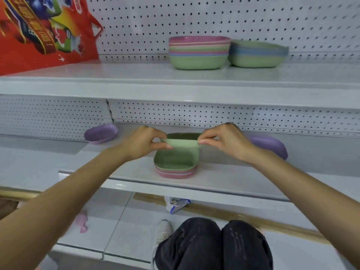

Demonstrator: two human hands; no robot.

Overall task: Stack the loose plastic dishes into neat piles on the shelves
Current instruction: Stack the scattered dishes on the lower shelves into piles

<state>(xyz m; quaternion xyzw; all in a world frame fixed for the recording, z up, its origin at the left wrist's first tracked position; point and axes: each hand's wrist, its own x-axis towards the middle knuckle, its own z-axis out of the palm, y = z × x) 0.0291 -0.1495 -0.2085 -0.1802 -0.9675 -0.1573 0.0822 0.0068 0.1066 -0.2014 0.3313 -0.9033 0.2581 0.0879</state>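
The person is crouching, knees (212, 242) showing nearest the camera. Beyond them the left hand (143, 143) and right hand (226, 141) are working as a pair, each pinching the near rim of a green dish (181, 144) between thumb and fingertips and holding it over the pile (175, 170) near the front of the lower shelf (224, 182). Whether the dish is touching the pile is impossible to tell. This is looking like the nesting step. Next, the dish is probably needing to be levelled, squared corner to corner with the green one topping the pile, then let go. The dishes are looking thin, matt and rounded-square, the pile showing pink and blue bands. Further back, a left purple dish (100, 133) and a right purple dish (270, 145) are lying loose and tilted, well apart. On the glossy white upper shelf (136, 75), a pink-topped stack (198, 53) and a green-topped stack (257, 54) are sitting side by side against the pegboard (214, 18).
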